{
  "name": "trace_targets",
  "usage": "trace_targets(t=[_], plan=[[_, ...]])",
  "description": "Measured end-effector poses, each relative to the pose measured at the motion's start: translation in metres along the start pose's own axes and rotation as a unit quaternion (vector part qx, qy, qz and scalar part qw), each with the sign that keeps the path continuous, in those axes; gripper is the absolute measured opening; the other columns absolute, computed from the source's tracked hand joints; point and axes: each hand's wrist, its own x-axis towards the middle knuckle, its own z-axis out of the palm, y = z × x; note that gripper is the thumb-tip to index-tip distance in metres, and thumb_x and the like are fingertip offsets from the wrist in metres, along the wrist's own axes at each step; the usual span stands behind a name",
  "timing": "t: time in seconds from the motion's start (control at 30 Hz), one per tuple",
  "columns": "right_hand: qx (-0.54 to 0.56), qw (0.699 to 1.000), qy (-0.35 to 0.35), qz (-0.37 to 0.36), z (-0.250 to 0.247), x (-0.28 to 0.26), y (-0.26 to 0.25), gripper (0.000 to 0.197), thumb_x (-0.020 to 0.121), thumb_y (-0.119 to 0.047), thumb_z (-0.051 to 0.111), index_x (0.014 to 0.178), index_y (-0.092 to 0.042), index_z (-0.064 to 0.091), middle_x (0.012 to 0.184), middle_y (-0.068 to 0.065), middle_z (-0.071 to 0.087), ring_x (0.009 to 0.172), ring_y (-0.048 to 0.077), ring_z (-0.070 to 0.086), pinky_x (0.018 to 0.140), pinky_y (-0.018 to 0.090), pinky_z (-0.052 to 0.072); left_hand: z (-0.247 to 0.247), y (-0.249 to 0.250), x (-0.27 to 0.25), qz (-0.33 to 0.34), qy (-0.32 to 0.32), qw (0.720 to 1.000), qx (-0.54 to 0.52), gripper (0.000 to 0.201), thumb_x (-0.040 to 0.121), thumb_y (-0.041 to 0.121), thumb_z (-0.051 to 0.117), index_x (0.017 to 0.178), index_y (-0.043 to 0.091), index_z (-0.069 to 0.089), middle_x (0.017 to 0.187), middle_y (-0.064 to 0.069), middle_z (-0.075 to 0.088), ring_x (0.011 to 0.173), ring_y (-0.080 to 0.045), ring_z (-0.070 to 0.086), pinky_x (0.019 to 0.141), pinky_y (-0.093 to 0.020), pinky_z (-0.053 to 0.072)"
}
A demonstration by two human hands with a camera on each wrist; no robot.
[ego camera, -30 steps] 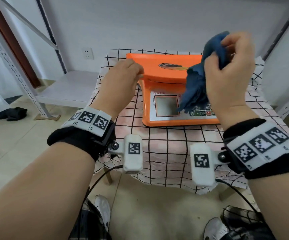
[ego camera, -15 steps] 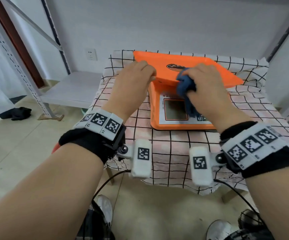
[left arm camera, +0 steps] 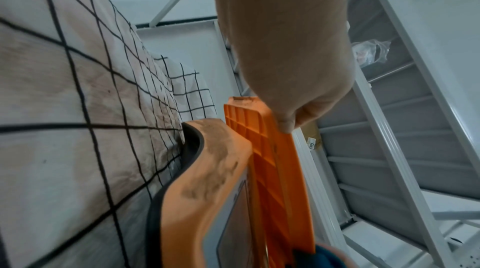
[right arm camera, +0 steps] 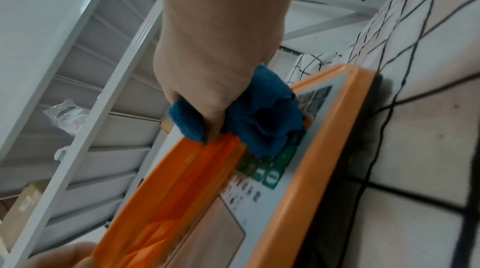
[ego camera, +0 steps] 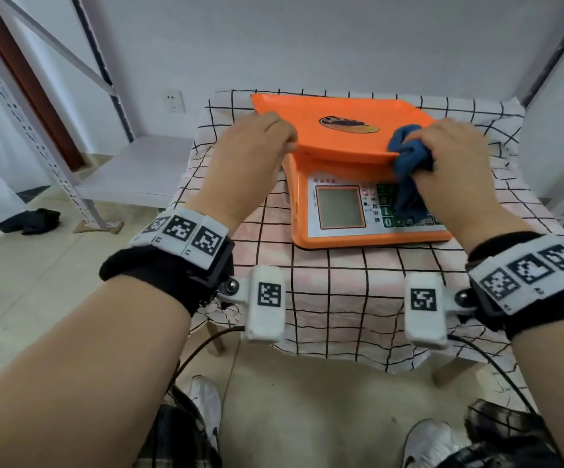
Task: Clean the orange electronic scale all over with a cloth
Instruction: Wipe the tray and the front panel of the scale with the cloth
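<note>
— Where does the orange electronic scale [ego camera: 358,197] sit?
— On the checked tablecloth [ego camera: 341,298] covering the worktop, just beyond both hands. The left hand [ego camera: 250,153] pinches the near-left edge of the weighing tray [ego camera: 341,130], fingers [left arm camera: 288,124] curled over its rim.
— And the right hand [ego camera: 456,160]?
— Its fingers are closed round a bunched blue cloth [ego camera: 409,157], pressing it on the tray's near-right edge; a tail of cloth hangs over the keypad [right arm camera: 275,172].
</note>
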Motion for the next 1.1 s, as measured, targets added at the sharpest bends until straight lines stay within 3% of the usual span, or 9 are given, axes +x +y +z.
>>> trace_targets(t=[0.2,0.37,0.5,0.67,0.83,0.97,1.1], plan=[[0.022,0.998,0.029,-0.054,0.013,0.009,-0.043,0.028,0.067,-0.01,0.053,0.093,-0.012,0.064,0.095,0.011,0.059,0.093,0.035,0.051,0.079,0.043,0.035,0.005,-0.002,-0.002,0.011,0.014,1.0,0.022,0.018,0.093,0.016,0.049,0.09,0.005,0.063,0.086,-0.012,0.062,0.076,-0.033,0.056,0.068,-0.043,0.048],[0.009,0.995,0.038,-0.087,0.027,0.017,-0.07,0.028,0.071,-0.007,0.057,0.098,-0.01,0.063,0.099,0.011,0.058,0.093,0.034,0.05,0.074,0.033,0.022,0.002,-0.001,-0.001,0.019,0.004,1.0,-0.005,0.022,0.092,0.019,0.048,0.091,0.004,0.064,0.088,-0.013,0.063,0.082,-0.033,0.058,0.076,-0.038,0.043],[0.031,0.995,0.026,-0.09,0.026,0.016,-0.063,0.03,0.073,-0.004,0.058,0.102,-0.009,0.063,0.1,0.011,0.057,0.093,0.035,0.049,0.079,0.039,0.029,-0.003,-0.017,-0.002,0.032,0.007,0.999,-0.029,0.026,0.089,0.022,0.054,0.098,0.001,0.067,0.097,-0.016,0.064,0.094,-0.036,0.058,0.087,-0.028,0.033],[0.096,0.99,0.031,-0.095,0.021,0.012,-0.055,0.027,0.071,0.002,0.061,0.095,-0.009,0.065,0.093,0.012,0.058,0.087,0.035,0.052,0.078,0.044,0.038,-0.003,-0.023,-0.003,0.026,0.016,1.0,0.002,0.021,0.088,0.022,0.053,0.093,0.009,0.07,0.095,-0.008,0.068,0.092,-0.032,0.061,0.081,-0.04,0.042],[0.116,0.991,0.027,-0.063,0.017,0.013,-0.048,0.025,0.072,-0.008,0.061,0.097,-0.011,0.063,0.098,0.009,0.06,0.094,0.032,0.052,0.084,0.045,0.041,0.002,-0.016,0.004,0.051,0.054,0.997,0.019,0.017,0.088,0.016,0.053,0.088,0.008,0.068,0.089,-0.008,0.069,0.081,-0.031,0.063,0.073,-0.037,0.039],[0.098,0.993,0.044,-0.057,0.018,0.017,-0.064,0.02,0.074,-0.023,0.064,0.089,-0.009,0.061,0.092,0.01,0.061,0.088,0.032,0.054,0.079,0.042,0.041,0.005,-0.009,0.009,0.078,0.071,0.994,0.017,0.014,0.087,0.013,0.056,0.086,0.006,0.068,0.084,-0.01,0.068,0.075,-0.031,0.062,0.069,-0.035,0.035],[0.047,0.995,0.052,-0.072,0.018,0.021,-0.089,0.036,0.075,-0.042,0.053,0.082,-0.007,0.058,0.085,0.012,0.058,0.08,0.031,0.051,0.071,0.042,0.038,0.003,-0.004,0.011,0.105,0.065,0.991,0.042,0.009,0.08,0.003,0.061,0.085,0.009,0.067,0.082,-0.006,0.066,0.07,-0.029,0.059,0.067,-0.032,0.032]])
